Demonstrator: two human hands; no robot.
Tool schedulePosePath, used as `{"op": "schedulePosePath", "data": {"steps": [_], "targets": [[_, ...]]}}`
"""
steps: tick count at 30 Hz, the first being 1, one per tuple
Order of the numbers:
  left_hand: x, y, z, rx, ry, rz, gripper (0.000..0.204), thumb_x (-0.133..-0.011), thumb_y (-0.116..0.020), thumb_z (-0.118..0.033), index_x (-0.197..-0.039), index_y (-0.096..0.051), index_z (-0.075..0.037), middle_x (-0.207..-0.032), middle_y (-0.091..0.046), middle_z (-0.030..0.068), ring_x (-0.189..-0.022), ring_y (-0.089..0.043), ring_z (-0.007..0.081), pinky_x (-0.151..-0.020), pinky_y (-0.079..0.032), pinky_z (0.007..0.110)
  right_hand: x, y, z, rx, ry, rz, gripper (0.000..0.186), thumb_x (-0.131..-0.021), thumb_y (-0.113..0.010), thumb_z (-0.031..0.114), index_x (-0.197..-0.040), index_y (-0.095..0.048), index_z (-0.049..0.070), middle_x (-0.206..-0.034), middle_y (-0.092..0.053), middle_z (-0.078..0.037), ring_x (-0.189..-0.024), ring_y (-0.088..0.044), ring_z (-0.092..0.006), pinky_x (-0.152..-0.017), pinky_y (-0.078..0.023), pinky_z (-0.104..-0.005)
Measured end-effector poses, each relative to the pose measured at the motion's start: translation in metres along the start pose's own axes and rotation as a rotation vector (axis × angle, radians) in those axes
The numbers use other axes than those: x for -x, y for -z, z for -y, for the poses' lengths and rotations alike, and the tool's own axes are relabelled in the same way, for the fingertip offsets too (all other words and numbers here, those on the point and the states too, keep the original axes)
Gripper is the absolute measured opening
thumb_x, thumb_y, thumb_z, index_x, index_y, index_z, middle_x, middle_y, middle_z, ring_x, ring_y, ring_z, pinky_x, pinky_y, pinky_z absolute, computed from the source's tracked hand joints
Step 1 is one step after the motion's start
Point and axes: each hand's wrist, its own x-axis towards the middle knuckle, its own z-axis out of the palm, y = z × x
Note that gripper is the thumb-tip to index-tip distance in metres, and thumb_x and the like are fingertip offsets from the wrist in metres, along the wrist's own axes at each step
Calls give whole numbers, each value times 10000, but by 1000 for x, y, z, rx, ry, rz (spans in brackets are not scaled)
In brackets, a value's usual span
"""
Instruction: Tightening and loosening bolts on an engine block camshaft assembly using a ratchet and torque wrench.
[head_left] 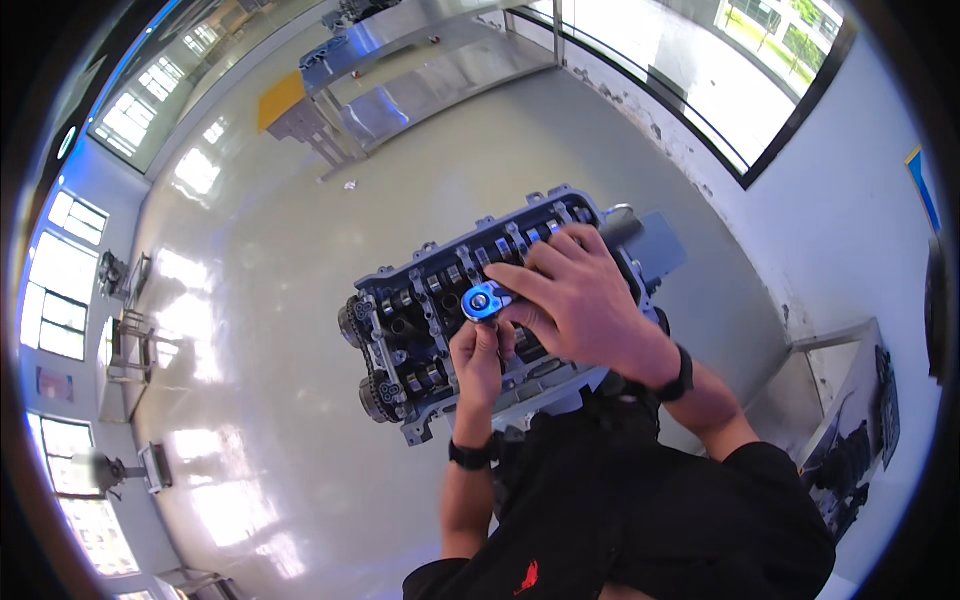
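Note:
Both my hands are on a ratchet wrench above an engine cylinder head point(420, 262) with exposed camshafts. The round, shiny head of the ratchet wrench point(481, 301) faces up and catches blue light. My right hand point(585, 300) is closed on it from the right, with the fingers and thumb at the handle side; most of the handle is hidden under the palm. Just below the ratchet's head, my left hand point(478, 362) is closed with fingertips and thumb pinched around its underside. Any socket or extension there is hidden by my fingers.
Chain sprockets point(374, 398) stick out at the engine's left end. A metal workbench point(400, 100) with a lower shelf stands at the far side, a yellow box point(283, 103) at its left end. Dark parts point(845, 460) lie on a stand at the right, below the wall.

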Motion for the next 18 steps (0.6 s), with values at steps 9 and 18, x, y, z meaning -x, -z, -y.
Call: {"op": "schedulePosePath", "data": {"steps": [9,18], "targets": [[15,11,9,204,-37,1,417,-982,-460,-426,-969,-570,-24,-743,-520,-3,-627,-427,73,-565,-329,233,-8,4,14,-26,58,26,350,-789,-657,295,-1101,-650,136,-779,-518,-13,-797,-515,-200,-1013,-323,-450],[22,-15,31,-122,-93,-418,445,-1008,-378,-437,-907,-546,-38,-728,-484,-19,-597,-381,55,-519,-297,231,13,0,41,108,-209,-135,372,-789,-653,315,-1103,-646,115,-744,-511,-15,-726,-519,-205,-1042,-295,-455]]}}
